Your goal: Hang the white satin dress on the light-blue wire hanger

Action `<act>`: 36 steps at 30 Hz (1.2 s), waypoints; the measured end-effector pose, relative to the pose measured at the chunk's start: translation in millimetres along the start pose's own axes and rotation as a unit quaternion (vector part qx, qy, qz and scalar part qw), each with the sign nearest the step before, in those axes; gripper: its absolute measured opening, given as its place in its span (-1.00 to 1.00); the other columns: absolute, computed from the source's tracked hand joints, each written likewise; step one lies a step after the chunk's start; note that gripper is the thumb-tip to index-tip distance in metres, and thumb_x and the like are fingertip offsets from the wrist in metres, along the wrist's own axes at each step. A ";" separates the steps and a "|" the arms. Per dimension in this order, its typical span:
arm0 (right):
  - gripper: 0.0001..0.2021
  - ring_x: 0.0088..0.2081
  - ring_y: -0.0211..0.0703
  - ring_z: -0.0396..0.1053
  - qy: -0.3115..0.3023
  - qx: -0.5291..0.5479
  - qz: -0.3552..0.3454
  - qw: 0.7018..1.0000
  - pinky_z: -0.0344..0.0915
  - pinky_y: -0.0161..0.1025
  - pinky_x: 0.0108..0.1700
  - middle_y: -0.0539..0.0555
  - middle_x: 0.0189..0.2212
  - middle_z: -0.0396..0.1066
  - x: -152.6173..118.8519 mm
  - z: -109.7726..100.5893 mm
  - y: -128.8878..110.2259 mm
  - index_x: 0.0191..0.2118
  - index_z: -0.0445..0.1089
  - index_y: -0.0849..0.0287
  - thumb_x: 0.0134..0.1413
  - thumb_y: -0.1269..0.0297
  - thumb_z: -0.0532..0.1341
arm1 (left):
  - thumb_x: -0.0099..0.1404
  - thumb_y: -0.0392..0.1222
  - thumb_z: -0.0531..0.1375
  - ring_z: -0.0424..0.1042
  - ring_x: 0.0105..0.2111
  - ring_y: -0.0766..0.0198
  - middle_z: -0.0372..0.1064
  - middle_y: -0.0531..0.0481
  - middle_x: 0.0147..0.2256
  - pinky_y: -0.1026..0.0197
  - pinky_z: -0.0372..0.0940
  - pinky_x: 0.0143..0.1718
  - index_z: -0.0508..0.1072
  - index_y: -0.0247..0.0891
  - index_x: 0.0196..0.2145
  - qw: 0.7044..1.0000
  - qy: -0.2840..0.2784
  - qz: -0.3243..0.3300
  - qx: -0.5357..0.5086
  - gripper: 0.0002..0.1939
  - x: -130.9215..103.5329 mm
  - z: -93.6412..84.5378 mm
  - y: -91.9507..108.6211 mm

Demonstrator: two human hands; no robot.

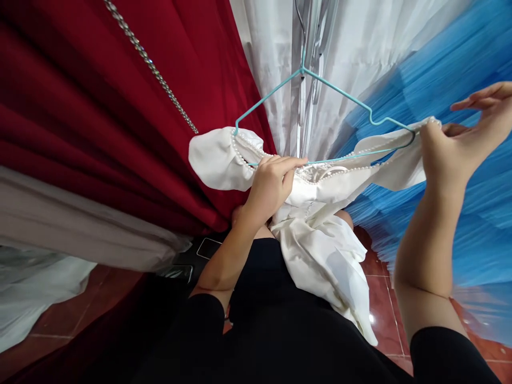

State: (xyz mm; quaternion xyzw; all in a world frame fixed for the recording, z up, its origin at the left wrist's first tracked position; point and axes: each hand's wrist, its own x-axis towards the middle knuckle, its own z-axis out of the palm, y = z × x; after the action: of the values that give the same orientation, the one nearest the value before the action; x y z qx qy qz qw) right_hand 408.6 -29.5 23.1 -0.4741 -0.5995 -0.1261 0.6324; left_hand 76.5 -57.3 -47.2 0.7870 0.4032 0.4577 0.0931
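Note:
A white dress [324, 250] with pearl-like beads along its neckline and straps hangs on a thin turquoise hanger [336, 88]. The hanger's hook runs up toward the top edge of the view. My left hand [274, 178] is closed on the dress's neckline by the hanger's lower bar, left of the middle. At the right, my right hand [452, 141] pinches the beaded edge of the right strap between thumb and finger, near the hanger's end; its other fingers stretch out. The left puffed sleeve lies around the hanger's left end. The skirt falls bunched past my lap.
Dark red cloth [184, 69] with a rhinestone strip [152, 66] hangs at the left. White curtains [368, 32] and metal poles [308, 96] stand ahead, with blue tulle [480, 224] at the right. Two phone-like objects [208, 248] lie beside me, above red floor tiles [380, 298].

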 end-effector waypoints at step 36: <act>-0.81 -0.09 -0.02 0.49 -0.266 0.064 -0.092 0.957 0.29 0.08 0.18 0.03 -0.06 0.65 -121.9 106.0 -71.7 0.03 0.54 -0.01 0.45 0.23 0.19 | 0.47 -0.20 0.31 0.55 -0.24 0.25 0.57 0.10 -0.31 0.07 0.54 -0.12 0.59 -0.19 -0.25 0.900 0.429 -0.074 0.004 -0.90 -1.8 -109.7 -162.9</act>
State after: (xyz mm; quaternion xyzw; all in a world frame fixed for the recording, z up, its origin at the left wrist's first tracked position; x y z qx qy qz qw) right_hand 258.3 -36.9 -69.6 -0.3920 -0.7941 -0.0146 0.4643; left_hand -100.7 24.2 -70.5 0.4831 0.4627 0.7410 -0.0587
